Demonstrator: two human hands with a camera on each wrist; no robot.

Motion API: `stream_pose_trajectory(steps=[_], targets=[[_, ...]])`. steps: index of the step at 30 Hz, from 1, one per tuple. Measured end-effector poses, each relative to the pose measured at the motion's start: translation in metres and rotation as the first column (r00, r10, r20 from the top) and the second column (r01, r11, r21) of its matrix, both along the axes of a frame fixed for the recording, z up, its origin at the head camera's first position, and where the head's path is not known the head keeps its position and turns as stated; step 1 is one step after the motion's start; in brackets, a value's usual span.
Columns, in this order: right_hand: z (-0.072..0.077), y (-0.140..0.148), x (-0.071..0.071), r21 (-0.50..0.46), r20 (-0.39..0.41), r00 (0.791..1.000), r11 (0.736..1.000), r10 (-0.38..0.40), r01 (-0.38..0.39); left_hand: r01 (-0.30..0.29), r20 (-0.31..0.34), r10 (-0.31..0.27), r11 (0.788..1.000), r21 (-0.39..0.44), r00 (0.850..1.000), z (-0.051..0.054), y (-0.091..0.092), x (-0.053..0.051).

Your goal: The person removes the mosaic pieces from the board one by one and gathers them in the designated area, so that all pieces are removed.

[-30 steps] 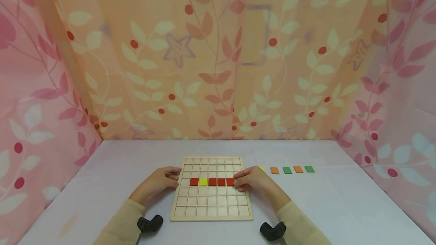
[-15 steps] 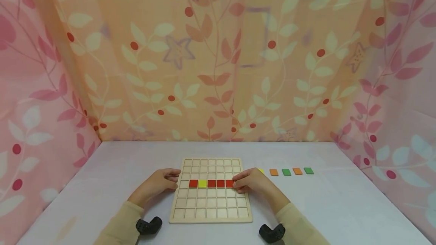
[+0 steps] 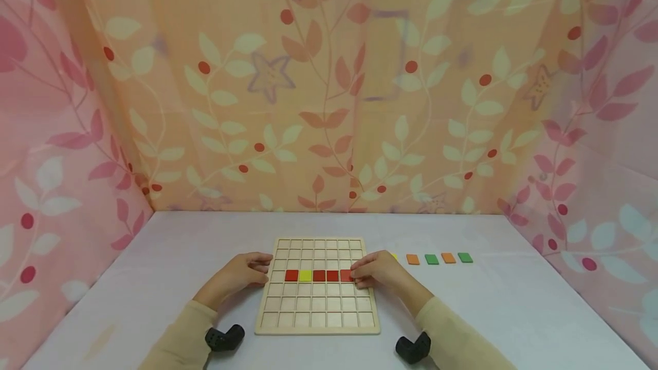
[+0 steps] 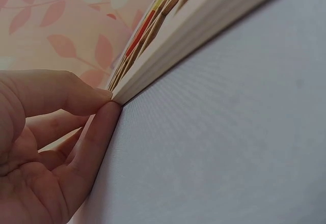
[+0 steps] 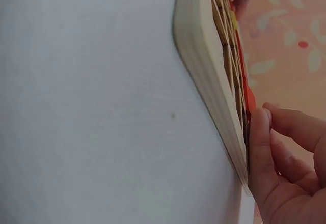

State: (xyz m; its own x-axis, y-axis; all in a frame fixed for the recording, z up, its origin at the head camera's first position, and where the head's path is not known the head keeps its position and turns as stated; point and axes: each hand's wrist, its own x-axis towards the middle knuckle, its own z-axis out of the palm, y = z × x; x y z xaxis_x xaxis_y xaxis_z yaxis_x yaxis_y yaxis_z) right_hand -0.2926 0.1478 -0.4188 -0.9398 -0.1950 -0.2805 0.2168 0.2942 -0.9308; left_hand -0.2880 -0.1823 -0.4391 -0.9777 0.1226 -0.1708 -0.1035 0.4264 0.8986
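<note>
A wooden grid board (image 3: 320, 320) lies on the white table. Across its middle runs a row of square tiles: a red tile (image 3: 291, 275), a yellow tile (image 3: 305, 276), then three more red ones. My left hand (image 3: 237, 273) holds the board's left edge; thumb and a fingertip meet at that edge in the left wrist view. At the row's right end, my right hand (image 3: 382, 272) pinches the last red tile (image 3: 346, 274) between thumb and fingers. This tile (image 5: 249, 98) looks slightly raised in the right wrist view; its right end is hidden by the fingertips.
Right of the board a line of loose tiles lies on the table: a yellow tile (image 3: 394, 256) partly hidden by the right hand, an orange tile (image 3: 413, 259), a green tile (image 3: 431, 259), another orange and another green. Patterned curtains (image 3: 329, 130) enclose the table's back and sides.
The red tile at the right end looks lighter than before, as if tipped a little under the right fingers. The left hand and board keep their places.
</note>
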Motion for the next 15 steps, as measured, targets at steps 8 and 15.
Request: stream_pose_trajectory(steps=[8, 15], targets=[[0.0019, -0.0075, -0.0023, 0.053, -0.005, 0.996, 0.995, -0.084, 0.084, -0.014, 0.012, 0.014, 1.000, -0.001, 1.000, 0.0039, 0.0019, 0.0023], [0.0034, -0.0088, -0.0010, 0.061, -0.022, 0.996, 0.994, -0.086, 0.087, -0.011, 0.008, 0.011, 1.000, -0.001, 1.000, 0.0047, 0.0034, 0.0017]])
